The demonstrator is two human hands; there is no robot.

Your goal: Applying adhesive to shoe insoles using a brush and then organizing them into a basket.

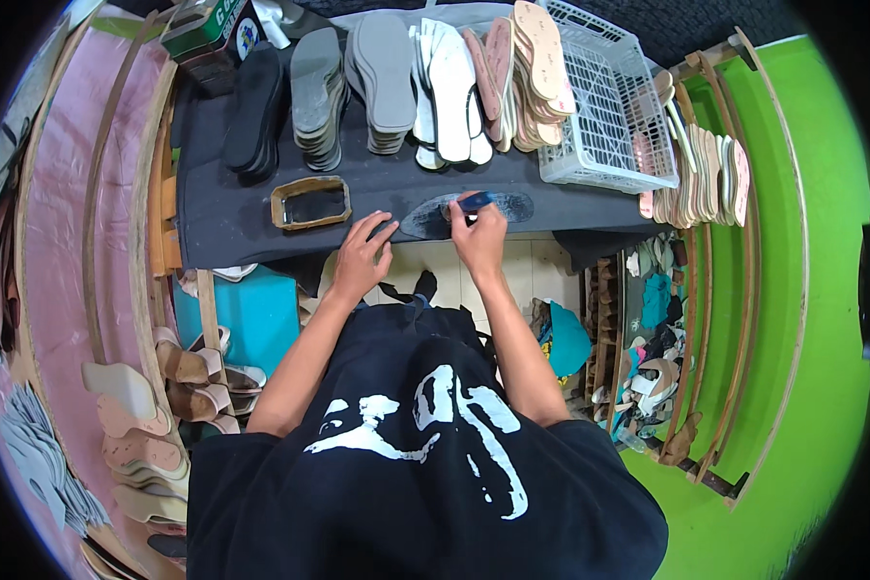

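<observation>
Black insole (423,217) flat on table (227,217), beneath right hand (480,235) gripping blue tool (476,201); left hand (361,253) bare, fingers spread, near insole's left end.

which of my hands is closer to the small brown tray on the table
Left. Your left hand is just right of the brown tray, at the table's front edge; your right hand is farther right, holding a blue tool over the dark insole.
</observation>
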